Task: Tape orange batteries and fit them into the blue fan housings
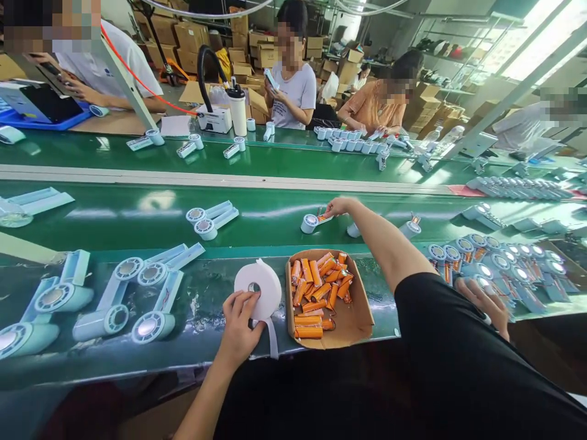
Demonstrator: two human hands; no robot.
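Observation:
My left hand grips a roll of white tape by its near side, fingers at the core hole. A loose strip of the tape hangs down beside my thumb. Out over the green belt, my right hand pinches the handle end of a pale blue handheld fan, which has an orange battery in its handle. The fingertips are partly hidden. Between my arms, a cardboard tray holds several orange batteries with thin wires.
Pale blue fan housings lie on the left of the bench. More fans crowd the right, where another person's hand rests. A pair of housings lies on the belt. Co-workers sit across a second line.

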